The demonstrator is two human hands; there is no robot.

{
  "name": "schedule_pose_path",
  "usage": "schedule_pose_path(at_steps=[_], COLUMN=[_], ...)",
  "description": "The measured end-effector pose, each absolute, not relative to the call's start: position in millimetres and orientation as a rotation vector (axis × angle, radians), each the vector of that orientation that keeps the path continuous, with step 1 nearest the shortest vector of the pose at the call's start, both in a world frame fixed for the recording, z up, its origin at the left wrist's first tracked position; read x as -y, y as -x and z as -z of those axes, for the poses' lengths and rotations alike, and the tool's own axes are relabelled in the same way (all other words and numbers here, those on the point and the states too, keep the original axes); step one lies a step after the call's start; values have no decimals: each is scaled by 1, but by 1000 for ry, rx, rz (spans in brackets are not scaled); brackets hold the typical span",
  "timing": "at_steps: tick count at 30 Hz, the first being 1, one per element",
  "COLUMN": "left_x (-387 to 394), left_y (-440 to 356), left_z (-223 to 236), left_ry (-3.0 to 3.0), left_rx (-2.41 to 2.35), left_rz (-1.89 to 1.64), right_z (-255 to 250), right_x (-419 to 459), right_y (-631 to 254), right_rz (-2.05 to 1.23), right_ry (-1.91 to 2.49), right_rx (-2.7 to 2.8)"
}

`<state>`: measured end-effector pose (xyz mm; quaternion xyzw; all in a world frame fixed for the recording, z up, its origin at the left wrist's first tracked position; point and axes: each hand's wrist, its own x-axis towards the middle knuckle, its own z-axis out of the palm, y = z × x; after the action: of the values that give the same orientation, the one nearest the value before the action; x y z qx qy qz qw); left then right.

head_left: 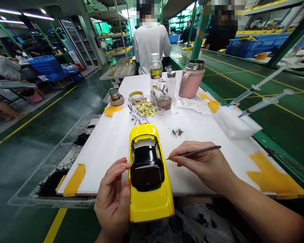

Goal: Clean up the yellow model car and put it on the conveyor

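A yellow model car body (152, 204) with a black roof and dark rear window lies over the near edge of the white board. My left hand (114, 199) grips its left side, fingertips at the window line and thumb lower down. Tweezers (200, 151), thin and dark, are pinched in my right hand (205, 165). Their tip is close to the car's right side; whether it touches, or holds a tiny part, I cannot make out. Beyond the car is a small scatter of black bits (177, 132) on the board.
Syringes stand in a white foam block (239, 125) at right. Farther back are a pink mug (192, 81), a plastic bottle (156, 72), a tape roll (136, 96) and foil pieces (147, 108). A clear tray (53, 148) with black parts adjoins the left edge. People work beyond.
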<state>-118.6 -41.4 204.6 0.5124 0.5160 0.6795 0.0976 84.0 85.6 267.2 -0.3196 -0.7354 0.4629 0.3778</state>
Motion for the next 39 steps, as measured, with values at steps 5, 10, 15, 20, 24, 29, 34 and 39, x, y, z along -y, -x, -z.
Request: schedule_pose_path(at_steps=[5,10,15,20,24,29,34,39], left_x=[42,42,41,41,41,41,41,41], left_y=[118,119,118,118,119,118,119,118], left_z=[-204,-204,-205,-204,-203,-204,-204,-204], left_ry=[-1510,-1515,-1507,-1506,-1501,-1506,-1513,-1499], left_rx=[-1556,-1564,-1548,-1549,-1548,-1546,-1546,-1551], left_rz=[-2006,-2002,-2016,-2011,-2012,-2019,-2018,-2016], right_z=[-267,-268,-269,-269,-268,-267,-267,-266], right_x=[-86,-86,-86,-86,-86,-86,-86,-86], right_y=[-83,-84,-85,-84,-83,-83,-85,-84], right_rz=[-1195,-1214,-1226,-1218,-1213,-1216,-1218,-1220], right_ry=[803,792,794,795,796,792,789,799], right_rx=[1858,1850,1839,1847,1843,1844,1837,1836])
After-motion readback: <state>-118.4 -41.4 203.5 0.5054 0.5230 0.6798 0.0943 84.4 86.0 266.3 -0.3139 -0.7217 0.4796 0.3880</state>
